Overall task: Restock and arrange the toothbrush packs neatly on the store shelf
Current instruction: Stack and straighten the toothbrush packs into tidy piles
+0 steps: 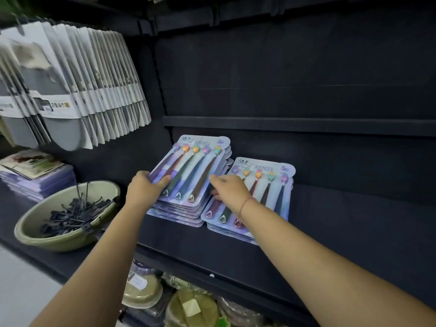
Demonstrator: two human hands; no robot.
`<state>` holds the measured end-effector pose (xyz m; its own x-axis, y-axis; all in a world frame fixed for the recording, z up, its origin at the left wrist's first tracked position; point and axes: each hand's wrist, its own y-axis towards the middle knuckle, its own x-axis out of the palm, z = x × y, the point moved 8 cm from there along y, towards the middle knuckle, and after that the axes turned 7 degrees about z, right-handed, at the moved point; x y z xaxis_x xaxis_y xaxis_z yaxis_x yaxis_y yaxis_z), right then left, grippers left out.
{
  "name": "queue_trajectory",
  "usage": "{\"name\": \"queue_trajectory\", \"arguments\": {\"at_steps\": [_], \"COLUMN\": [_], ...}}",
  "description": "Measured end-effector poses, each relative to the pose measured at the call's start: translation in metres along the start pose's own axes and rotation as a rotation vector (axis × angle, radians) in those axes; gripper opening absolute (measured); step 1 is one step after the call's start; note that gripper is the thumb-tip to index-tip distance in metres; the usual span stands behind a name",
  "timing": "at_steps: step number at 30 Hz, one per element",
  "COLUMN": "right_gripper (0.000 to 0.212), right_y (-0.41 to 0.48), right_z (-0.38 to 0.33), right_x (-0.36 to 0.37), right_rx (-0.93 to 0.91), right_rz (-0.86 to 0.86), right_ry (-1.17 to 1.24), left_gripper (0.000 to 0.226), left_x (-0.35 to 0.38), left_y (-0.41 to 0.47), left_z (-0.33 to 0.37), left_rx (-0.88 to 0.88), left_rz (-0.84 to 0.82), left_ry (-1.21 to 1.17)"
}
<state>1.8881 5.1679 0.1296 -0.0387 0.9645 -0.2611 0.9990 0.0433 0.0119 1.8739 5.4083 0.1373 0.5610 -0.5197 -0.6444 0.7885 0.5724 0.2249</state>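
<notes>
Here the left hand (144,187) and right hand (227,188) each clasp an opposite edge of the top pack (188,171), fingers curled round it, seemingly to square it on the left pile (179,214), which sits on the shelf (342,208) just beside the lower right pile (271,185).

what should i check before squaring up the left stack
1. Left hand grips the top pack at its left edge: ok.
2. Right hand has a hold on that pack's right edge: cannot tell, its fingertips are partly hidden.
3. Left stack edges line up: not ok, the packs are staggered.
4. Both top packs face up, brush heads to the back: ok.
5. Gap between the left stack and right stack: cannot tell, the right hand covers it.
</notes>
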Motion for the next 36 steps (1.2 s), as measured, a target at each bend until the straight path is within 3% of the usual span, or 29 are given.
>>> {"name": "queue_trajectory", "arguments": {"at_steps": [2,6,10,13,15,21,25,27,31,34,36], "right_gripper": [0.043,0.052,0.036,0.033,0.019,0.017,0.012,0.024,0.041,0.041,0.031], "right_y": [0.008,0.001,-0.014,-0.031,-0.038,-0.046,-0.041,-0.039,-0.040,-0.044,-0.050], "right_z": [0.003,-0.001,0.016,0.034,0.044,0.060,0.059,0.059,0.065,0.064,0.064], "right_x": [0.008,0.001,-0.043,-0.090,-0.119,-0.138,-0.137,-0.134,-0.135,-0.146,-0.145], "right_rx": [0.027,0.038,0.067,0.084,0.105,0.207,0.113,0.089,0.095,0.060,0.051], "right_rz": [0.039,0.130,0.225,0.263,0.292,0.192,0.246,0.268,0.279,0.336,0.326], "right_ry": [0.021,0.112,0.276,0.356,0.384,0.278,0.071,0.014,0.015,-0.024,0.097], "left_gripper": [0.059,0.048,0.065,0.045,0.050,0.063,0.064,0.064,0.070,0.077,0.060], "left_x": [-0.001,-0.015,-0.001,0.016,0.026,0.032,0.034,0.036,0.031,0.017,0.014], "left_y": [0.000,-0.007,-0.019,-0.031,-0.038,-0.046,-0.046,-0.047,-0.065,-0.112,-0.151], "left_z": [0.000,0.021,0.036,0.036,0.034,0.031,0.032,0.031,0.039,0.052,0.040], "left_rx": [0.015,0.105,0.163,0.257,0.332,0.386,0.390,0.376,0.414,0.498,0.266], "left_rz": [0.002,0.108,-0.020,-0.064,-0.062,-0.055,-0.062,-0.066,0.026,0.103,0.100], "left_ry": [0.002,-0.036,-0.182,0.025,0.214,0.369,0.404,0.406,0.254,-0.009,-0.295]}}
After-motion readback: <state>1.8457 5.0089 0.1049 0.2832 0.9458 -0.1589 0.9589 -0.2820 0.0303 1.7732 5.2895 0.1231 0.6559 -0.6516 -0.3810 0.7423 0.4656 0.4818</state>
